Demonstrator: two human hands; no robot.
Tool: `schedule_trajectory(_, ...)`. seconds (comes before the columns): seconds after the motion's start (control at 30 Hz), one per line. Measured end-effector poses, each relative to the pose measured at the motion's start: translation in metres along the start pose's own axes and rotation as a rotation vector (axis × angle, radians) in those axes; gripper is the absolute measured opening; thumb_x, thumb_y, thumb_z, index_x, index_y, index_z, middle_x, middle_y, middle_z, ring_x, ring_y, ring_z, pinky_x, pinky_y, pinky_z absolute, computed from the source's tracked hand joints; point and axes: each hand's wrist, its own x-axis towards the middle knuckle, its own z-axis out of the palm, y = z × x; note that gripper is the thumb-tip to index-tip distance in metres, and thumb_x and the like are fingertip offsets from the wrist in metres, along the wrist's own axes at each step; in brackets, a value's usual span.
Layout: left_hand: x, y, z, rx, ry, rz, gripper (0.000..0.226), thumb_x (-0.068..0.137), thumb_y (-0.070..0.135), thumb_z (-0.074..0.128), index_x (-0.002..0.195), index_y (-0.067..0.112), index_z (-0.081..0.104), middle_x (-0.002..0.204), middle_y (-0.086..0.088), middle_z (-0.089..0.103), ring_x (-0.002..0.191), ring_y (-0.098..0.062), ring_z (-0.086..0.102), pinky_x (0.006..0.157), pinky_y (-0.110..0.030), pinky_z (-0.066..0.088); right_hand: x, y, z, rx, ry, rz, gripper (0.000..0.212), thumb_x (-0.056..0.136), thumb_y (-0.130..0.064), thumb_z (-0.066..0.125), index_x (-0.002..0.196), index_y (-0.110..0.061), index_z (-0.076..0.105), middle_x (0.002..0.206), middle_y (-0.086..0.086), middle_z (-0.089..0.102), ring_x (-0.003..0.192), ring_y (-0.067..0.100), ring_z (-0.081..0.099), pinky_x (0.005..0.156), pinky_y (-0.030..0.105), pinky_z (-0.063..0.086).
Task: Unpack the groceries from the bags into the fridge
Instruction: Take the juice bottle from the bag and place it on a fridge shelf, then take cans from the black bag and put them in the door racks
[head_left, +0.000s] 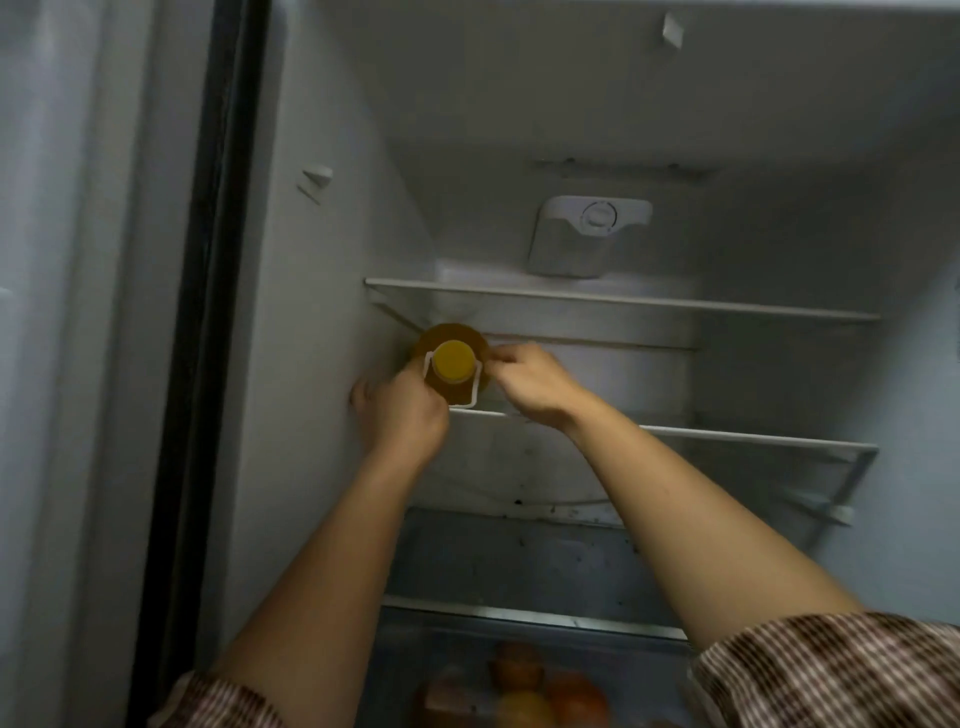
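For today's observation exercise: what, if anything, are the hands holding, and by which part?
Both hold the yellow-capped bottle: the left hand grips its left side; the right hand holds its right shoulder, by the white handle.

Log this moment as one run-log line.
item: yellow-capped bottle | left hand: grips it | right hand: holds its right side | place: left end of lower shelf | set down: unclear | below: fruit

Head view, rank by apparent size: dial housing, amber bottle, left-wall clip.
1. dial housing, largest despite sitting farthest back.
2. amber bottle, seen from above, partly covered.
3. left-wall clip, clearly smallest.
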Motion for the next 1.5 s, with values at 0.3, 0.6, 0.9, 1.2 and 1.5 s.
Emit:
schedule_trajectory(0.3,-0.063,0.013,-0.025,-0.046,0.128,0.010,0.039,0.087,0.005,0.041,0.123,0.012,0.054,0.115,-0.016,0.064,0.111,-0.037,0.054,0.110,-0.044,0.021,-0.073,-0.015,-0.012,-0.128,0.024,0.016,0.048,0.096,-0.019,0.043,0.143,-0.017,0.041,0.145,0.008,0.047,0.132,0.026,0.044,0.109,0.041,0.037)
schedule_trajectory(0.6,-0.226,0.009,-0.122,-0.025,-0.032,0.088,0.038,0.097,0.019,0.040,0.132,0.011,0.049,0.133,-0.011,0.054,0.120,-0.029,0.050,0.095,-0.039,0.042,-0.243,-0.064,-0.021,-0.162,-0.012,-0.009,0.043,0.094,-0.027,0.048,0.135,-0.016,0.050,0.137,0.007,0.053,0.126,0.024,0.049,0.105,0.041,0.040)
schedule_trajectory(0.9,-0.392,-0.038,-0.290,0.189,0.009,-0.020,0.029,0.091,0.017,0.047,0.116,0.014,0.060,0.118,-0.011,0.062,0.113,-0.030,0.051,0.087,-0.040,0.044,-0.416,-0.190,0.012,-0.071,-0.153,-0.104,0.042,0.091,-0.030,0.053,0.130,-0.015,0.054,0.129,0.007,0.057,0.121,0.026,0.050,0.098,0.040,0.043)
schedule_trajectory(1.2,-0.487,-0.168,-0.489,0.463,-0.031,-0.279,0.035,0.094,0.023,0.043,0.125,0.013,0.055,0.124,-0.012,0.057,0.116,-0.031,0.048,0.088,-0.042,0.043,-0.500,-0.374,0.113,-0.061,-0.375,-0.311,0.048,0.093,-0.035,0.051,0.135,-0.013,0.047,0.137,0.009,0.051,0.126,0.028,0.045,0.102,0.042,0.039)
schedule_trajectory(1.5,-0.584,-0.343,-0.749,0.728,-0.088,-0.558,0.040,0.096,0.029,0.037,0.132,0.013,0.047,0.132,-0.012,0.051,0.122,-0.030,0.041,0.092,-0.043,0.040,-0.593,-0.644,0.279,0.091,-0.525,-0.438,0.053,0.091,-0.033,0.051,0.139,-0.014,0.041,0.138,0.009,0.047,0.127,0.029,0.041,0.100,0.042,0.040)
